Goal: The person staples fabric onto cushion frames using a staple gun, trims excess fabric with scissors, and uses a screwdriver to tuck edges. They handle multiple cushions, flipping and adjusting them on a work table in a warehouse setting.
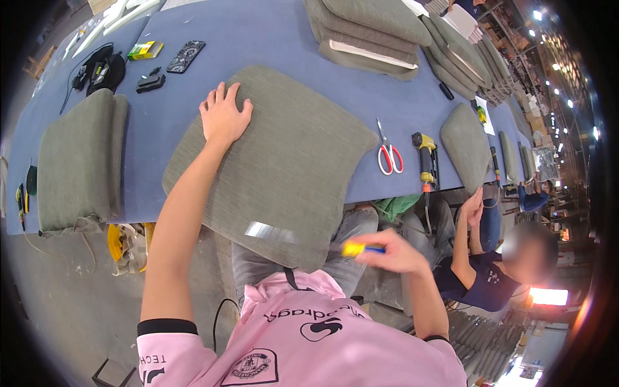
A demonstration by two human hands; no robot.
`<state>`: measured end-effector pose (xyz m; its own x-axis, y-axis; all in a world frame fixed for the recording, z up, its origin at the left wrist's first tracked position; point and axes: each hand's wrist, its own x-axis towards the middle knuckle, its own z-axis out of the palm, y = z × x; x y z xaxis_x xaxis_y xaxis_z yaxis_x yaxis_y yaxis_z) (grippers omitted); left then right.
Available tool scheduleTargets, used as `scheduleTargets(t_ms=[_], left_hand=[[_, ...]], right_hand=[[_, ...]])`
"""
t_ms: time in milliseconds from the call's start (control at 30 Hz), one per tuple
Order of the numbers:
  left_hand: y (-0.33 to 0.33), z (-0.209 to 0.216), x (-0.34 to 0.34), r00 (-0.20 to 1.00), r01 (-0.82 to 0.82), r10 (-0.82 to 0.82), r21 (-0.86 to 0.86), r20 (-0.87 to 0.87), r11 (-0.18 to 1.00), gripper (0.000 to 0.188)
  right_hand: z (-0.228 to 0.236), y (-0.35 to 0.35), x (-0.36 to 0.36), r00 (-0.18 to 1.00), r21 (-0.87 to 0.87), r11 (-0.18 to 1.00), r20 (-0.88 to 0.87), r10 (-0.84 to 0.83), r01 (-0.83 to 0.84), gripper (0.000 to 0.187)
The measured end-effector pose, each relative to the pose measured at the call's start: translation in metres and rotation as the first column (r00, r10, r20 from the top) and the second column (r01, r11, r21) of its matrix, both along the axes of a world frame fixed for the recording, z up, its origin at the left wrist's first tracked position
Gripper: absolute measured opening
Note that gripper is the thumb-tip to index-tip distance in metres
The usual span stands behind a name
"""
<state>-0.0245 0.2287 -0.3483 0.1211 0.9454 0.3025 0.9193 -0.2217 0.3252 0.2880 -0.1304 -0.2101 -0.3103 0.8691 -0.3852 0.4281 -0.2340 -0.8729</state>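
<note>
A large grey-green fabric cushion (284, 148) lies at the table's near edge, its front corner hanging over my lap. My left hand (224, 116) rests on its far left part with the fingers spread. Beside the cushion's near right edge, my right hand (396, 253) is closed around a yellow-and-blue handled tool (362, 249). Motion smears that tool. A shiny metallic strip (269, 232) shows over the cushion's near corner, in line with the handle; whether it is the tool's blade I cannot tell.
Red-handled scissors (390, 158) and a yellow-black air tool (425, 160) lie to the right on the blue table (258, 32). Cushion stacks (367, 39) stand at the back. More cushions (77, 161) stand left, near a phone (186, 57). A co-worker (483, 277) sits at right, touching another cushion (465, 145).
</note>
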Motion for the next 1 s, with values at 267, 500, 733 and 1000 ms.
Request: scheduleTargets(t_ms=[267,500,733,1000], left_hand=[[-0.002,0.001,0.001,1.0,0.006,-0.006,0.013,-0.02,1.0,0.061],[-0.002,0.001,0.001,1.0,0.0,0.001,0.037,-0.018,0.999,0.06],[0.0,-0.002,0.0,1.0,0.012,-0.011,0.062,-0.009,0.998,0.059],[0.005,-0.001,-0.001,0.999,0.044,-0.043,0.08,-0.013,0.996,0.062]], right_hand=[[-0.005,0.029,0.017,0.825,-0.153,0.811,0.078,-0.56,0.565,0.041],[0.001,0.044,0.032,0.877,-0.234,0.846,0.111,-0.467,0.48,0.043],[0.034,0.071,0.038,0.912,-0.44,0.799,0.176,-0.371,0.41,0.049],[0.049,0.079,0.031,0.91,-0.576,0.714,0.15,-0.386,0.398,0.055]])
